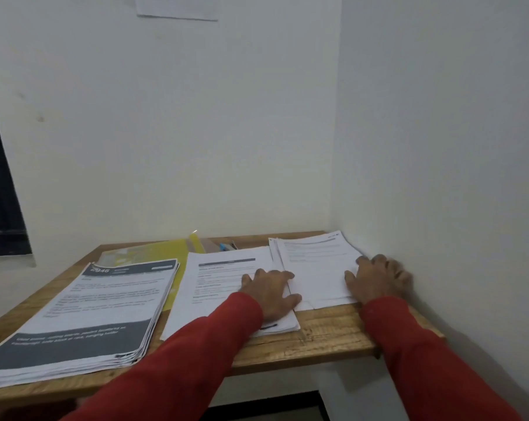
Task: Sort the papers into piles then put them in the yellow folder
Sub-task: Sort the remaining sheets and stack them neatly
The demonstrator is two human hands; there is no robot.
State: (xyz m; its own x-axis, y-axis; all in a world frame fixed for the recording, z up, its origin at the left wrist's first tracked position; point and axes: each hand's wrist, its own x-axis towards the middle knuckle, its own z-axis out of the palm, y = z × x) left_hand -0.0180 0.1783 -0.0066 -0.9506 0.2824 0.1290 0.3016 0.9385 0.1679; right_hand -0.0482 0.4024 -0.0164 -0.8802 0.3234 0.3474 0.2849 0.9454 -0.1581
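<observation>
While both hands lie flat on paper, three piles sit on the wooden table [327,335]. Landmark: the middle pile [223,287]. Left hand [271,294], fingers spread and fairly straight, presses down on the middle pile's right edge, thumb reaching onto the right pile [315,268], which lies just beside it, up against the side wall [439,147]. Right hand [377,281] rests on that right pile's far side next to the wall, fingers relaxed, gripping nothing; blurred. Left of the middle pile lies the thick left pile [84,314] with dark header bands. Yellow folder [172,253] lies behind and left of the middle pile, partly under both neighbouring stacks. Small blue item [223,247] behind the middle pile, too small to identify. Both sleeves [178,360] are red.
</observation>
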